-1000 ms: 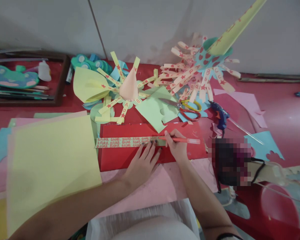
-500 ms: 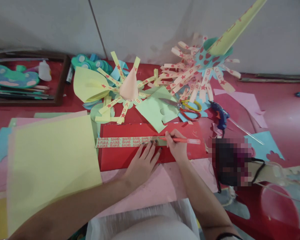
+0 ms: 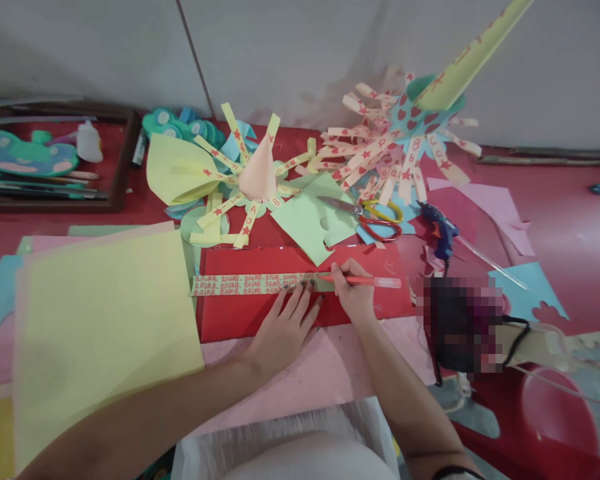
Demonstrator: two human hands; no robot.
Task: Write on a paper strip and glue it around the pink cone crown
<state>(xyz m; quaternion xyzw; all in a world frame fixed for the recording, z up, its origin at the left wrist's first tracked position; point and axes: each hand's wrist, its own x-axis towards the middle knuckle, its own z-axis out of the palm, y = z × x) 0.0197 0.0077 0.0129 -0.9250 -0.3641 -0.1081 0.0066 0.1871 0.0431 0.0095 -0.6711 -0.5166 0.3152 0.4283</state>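
Rows of red handwriting cover most of a pale green paper strip, which lies across a flat red board. My left hand rests with fingers spread, its fingertips pressing on the strip's lower edge. In my right hand is a red pen, pinched between thumb and fingers. Its tip meets the strip near the right end. Just beyond the board, a notched light green sheet lies under open scissors with one red and one yellow handle.
Large yellow sheets lie at left, near a brown tray of craft tools. Behind stand a paper cone with lettered strips and a taller paper craft. A blue glue gun lies right; a pixelated person is beside the table.
Barely anything differs. The pen and my right hand have shifted very slightly at the strip's right end; my left hand stays in place.
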